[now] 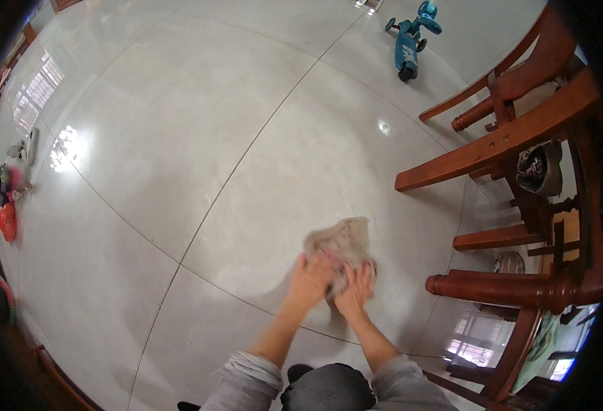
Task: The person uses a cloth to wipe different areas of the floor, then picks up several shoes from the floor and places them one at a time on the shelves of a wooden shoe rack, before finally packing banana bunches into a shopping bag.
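Note:
A beige-grey cloth lies bunched on the glossy tiled floor in front of me. My left hand grips its near left part, blurred by motion. Close beside it, my right hand holds the near right part, fingers spread over the fabric. Both hands bear down on the cloth against the floor, and some of its near edge is hidden beneath them. Grey sleeves are pushed up both forearms. A dark rounded knee shows between my arms at the bottom.
Wooden chair legs and a thick turned furniture leg crowd the right side. A teal child's scooter stands at the far right. Shoes and a red plastic bag lie along the left edge.

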A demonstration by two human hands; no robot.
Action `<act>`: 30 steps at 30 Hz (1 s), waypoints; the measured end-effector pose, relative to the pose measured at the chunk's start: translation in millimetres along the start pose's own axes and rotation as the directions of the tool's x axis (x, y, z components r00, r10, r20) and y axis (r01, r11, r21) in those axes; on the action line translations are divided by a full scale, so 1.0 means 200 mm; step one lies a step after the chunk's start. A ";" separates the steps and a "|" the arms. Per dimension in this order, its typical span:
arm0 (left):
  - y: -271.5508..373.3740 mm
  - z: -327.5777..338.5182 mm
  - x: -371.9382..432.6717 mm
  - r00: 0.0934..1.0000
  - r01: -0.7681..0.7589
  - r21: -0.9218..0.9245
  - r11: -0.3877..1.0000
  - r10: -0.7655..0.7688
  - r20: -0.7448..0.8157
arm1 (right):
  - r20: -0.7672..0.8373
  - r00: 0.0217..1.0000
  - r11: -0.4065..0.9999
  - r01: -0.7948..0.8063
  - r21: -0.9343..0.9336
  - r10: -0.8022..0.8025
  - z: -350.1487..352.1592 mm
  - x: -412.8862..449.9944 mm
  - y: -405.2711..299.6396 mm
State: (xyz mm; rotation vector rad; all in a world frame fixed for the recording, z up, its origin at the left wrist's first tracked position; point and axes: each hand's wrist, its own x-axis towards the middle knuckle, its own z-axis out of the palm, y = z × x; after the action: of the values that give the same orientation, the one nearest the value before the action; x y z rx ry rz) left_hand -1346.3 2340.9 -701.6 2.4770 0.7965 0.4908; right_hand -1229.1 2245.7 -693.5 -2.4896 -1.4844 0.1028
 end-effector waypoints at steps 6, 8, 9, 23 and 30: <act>-0.70 -0.50 -0.06 0.896 0.426 0.183 0.886 -0.384 -0.224 | 0.050 0.878 0.879 0.474 0.059 -0.476 0.26 0.66 -0.81; -0.86 -0.67 -0.29 0.822 0.567 0.148 0.810 -0.547 -0.156 | 0.027 0.814 0.807 0.569 0.161 -0.580 0.28 0.62 -1.12; -0.85 -0.76 -0.36 0.786 0.616 0.109 0.781 -0.599 -0.153 | 0.021 0.814 0.804 0.569 0.174 -0.580 0.27 0.58 -1.20; 0.06 -0.23 -0.33 0.982 0.128 -0.063 0.990 -0.118 0.150 | 0.193 0.894 0.911 0.412 -0.004 -0.404 -0.08 0.00 0.02; 0.40 0.27 -0.22 0.892 -0.325 -0.064 0.943 0.329 0.310 | 0.138 0.990 0.991 0.000 -0.135 0.019 -0.31 -0.57 0.47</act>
State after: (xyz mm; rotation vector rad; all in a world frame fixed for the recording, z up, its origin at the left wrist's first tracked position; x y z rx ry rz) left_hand -1319.6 2238.0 -709.6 2.5985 0.2465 0.1947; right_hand -1191.8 2093.3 -662.7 -2.6448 -1.5831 0.1881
